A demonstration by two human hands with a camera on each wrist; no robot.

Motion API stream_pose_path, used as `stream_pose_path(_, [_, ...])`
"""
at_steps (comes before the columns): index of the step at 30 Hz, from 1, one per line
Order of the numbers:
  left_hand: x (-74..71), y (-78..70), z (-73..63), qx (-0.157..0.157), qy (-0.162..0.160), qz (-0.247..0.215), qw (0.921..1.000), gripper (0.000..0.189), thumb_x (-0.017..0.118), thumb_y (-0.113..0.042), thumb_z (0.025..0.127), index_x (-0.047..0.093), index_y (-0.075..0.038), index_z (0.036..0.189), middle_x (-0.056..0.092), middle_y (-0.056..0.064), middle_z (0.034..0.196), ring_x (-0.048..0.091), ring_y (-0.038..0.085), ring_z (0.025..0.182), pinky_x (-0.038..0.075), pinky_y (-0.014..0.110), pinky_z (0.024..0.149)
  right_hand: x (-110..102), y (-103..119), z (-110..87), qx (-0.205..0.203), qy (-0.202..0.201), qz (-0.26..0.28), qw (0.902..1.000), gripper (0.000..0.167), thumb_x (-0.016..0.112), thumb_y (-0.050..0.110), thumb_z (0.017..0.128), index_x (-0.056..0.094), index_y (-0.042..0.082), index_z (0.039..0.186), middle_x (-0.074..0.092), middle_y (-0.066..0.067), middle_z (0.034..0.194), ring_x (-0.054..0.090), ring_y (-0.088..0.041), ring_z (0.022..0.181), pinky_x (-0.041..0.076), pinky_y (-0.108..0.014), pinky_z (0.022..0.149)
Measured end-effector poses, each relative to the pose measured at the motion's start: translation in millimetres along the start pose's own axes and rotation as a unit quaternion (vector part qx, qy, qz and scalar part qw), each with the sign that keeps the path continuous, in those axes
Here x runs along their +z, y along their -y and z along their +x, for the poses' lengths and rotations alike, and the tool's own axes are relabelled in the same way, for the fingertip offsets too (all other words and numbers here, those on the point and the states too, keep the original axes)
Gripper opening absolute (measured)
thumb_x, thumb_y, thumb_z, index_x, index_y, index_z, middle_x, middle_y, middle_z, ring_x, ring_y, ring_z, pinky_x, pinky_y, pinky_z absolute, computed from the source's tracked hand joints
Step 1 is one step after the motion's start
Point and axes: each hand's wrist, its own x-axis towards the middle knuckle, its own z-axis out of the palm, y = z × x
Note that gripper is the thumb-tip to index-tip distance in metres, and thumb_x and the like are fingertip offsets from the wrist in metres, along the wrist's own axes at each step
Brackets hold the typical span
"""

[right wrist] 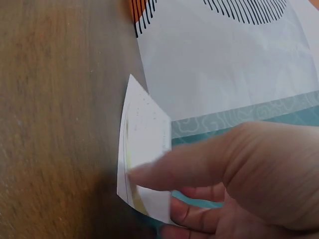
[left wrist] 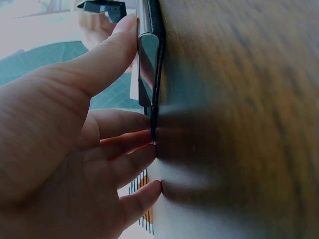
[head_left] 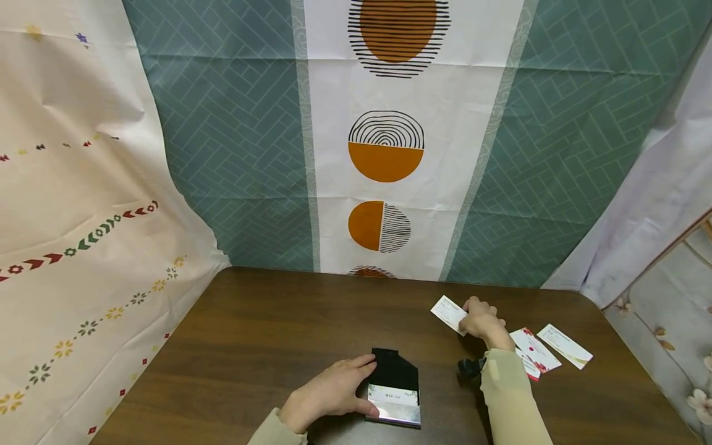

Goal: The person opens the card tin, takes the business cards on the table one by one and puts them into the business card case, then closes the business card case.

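Note:
A business card case [head_left: 394,413] lies unfolded on the table, its black flap [head_left: 394,369] pointing away and a white card [head_left: 393,395] showing in its metal pocket. My left hand [head_left: 339,388] rests at the case's left side, thumb on the metal edge and fingertips by the flap; the left wrist view shows the case [left wrist: 149,55] edge-on beside those extended fingers. Farther right, my right hand [head_left: 481,320] pinches a white business card [head_left: 448,314]. In the right wrist view the thumb lies on the card's [right wrist: 144,129] printed face, with fingers partly hidden behind.
Right of my right forearm lie a red-patterned card [head_left: 535,350], another card partly beneath it, and a white card [head_left: 565,346] with a yellowish edge. A black wrist device [head_left: 470,368] sits by the right sleeve. Patterned cloth hangs behind the table [head_left: 250,334].

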Motion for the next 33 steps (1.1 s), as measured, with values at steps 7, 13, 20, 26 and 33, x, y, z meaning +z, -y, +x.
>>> stream_pose_path(7, [-0.6, -1.2, -0.5, 0.005, -0.001, 0.001, 1.0, 0.089, 0.069, -0.063, 0.078, 0.048, -0.009, 0.145, 0.038, 0.003, 0.153, 0.039, 0.02, 0.137, 0.035, 0.04, 0.109, -5.0, -3.4, -3.2, -0.009, -0.031, 0.039, 0.9987, 0.023, 0.054, 0.001, 0.078, 0.056, -0.003, 0.102, 0.056, -0.018, 0.096, 0.053, -0.037, 0.092, 0.04, -0.058, 0.077])
stream_pose_path(13, [-1.4, -1.3, -1.0, 0.007, -0.005, 0.004, 1.0, 0.089, 0.069, -0.063, 0.078, 0.048, -0.008, 0.145, 0.039, 0.004, 0.153, 0.041, 0.021, 0.136, 0.036, 0.04, 0.109, -11.2, -3.6, -4.8, -0.052, -0.032, 0.057, 0.9965, 0.036, 0.054, -0.003, 0.077, 0.06, -0.011, 0.112, 0.062, -0.019, 0.097, 0.055, -0.033, 0.089, 0.047, -0.046, 0.077])
stream_pose_path(20, [-0.9, -1.1, -0.6, 0.001, -0.007, 0.002, 1.0, 0.089, 0.07, -0.063, 0.077, 0.048, -0.008, 0.145, 0.039, 0.003, 0.153, 0.04, 0.02, 0.136, 0.035, 0.04, 0.109, -20.2, 5.5, -11.7, -0.071, -0.002, 0.067, 0.9953, 0.018, 0.059, 0.004, 0.089, 0.067, -0.005, 0.102, 0.063, -0.012, 0.093, 0.056, -0.027, 0.083, 0.048, -0.041, 0.072])
stream_pose_path(26, [-0.9, -0.9, 0.1, 0.002, -0.005, 0.003, 1.0, 0.089, 0.07, -0.063, 0.078, 0.048, -0.009, 0.145, 0.039, 0.003, 0.153, 0.04, 0.019, 0.136, 0.035, 0.039, 0.109, -28.4, 17.0, -22.5, -0.107, 0.016, 0.104, 0.9887, 0.011, 0.062, 0.003, 0.09, 0.069, -0.004, 0.095, 0.062, -0.008, 0.087, 0.055, -0.022, 0.077, 0.048, -0.032, 0.062])
stream_pose_path(33, [-0.5, -1.0, -0.7, 0.006, -0.009, 0.006, 0.9999, 0.089, 0.07, -0.063, 0.077, 0.049, -0.007, 0.144, 0.039, 0.004, 0.153, 0.041, 0.02, 0.136, 0.035, 0.04, 0.109, -31.2, 27.4, -31.8, -0.157, 0.035, 0.118, 0.9799, 0.005, 0.063, -0.002, 0.087, 0.067, -0.002, 0.09, 0.059, -0.003, 0.077, 0.051, -0.018, 0.07, 0.045, -0.031, 0.059])
